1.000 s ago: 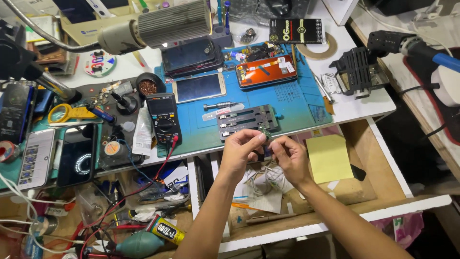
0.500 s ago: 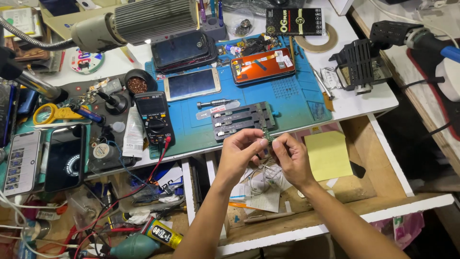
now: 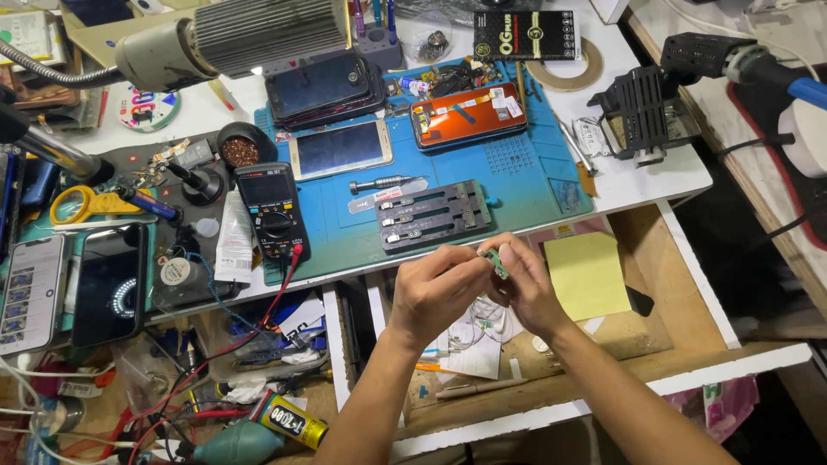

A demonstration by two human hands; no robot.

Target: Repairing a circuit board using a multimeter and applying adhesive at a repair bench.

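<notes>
Both hands barely moving vs earlier frames, staying over the open drawer point(image 3: 663, 344). Left hand point(image 3: 439, 293) & right hand point(image 3: 525, 293) are pinching a small green circuit board point(image 3: 494, 263) btwn fingertips, fingers curled. Inspection looking underway, board not yet set down. Beyond: black holder jig point(image 3: 435, 215) sitting unused on blue mat point(image 3: 525, 168).

Bright, even light from above; soft shadows under the white table point(image 3: 663, 185); sharp focus, slight bending at edges.
</notes>
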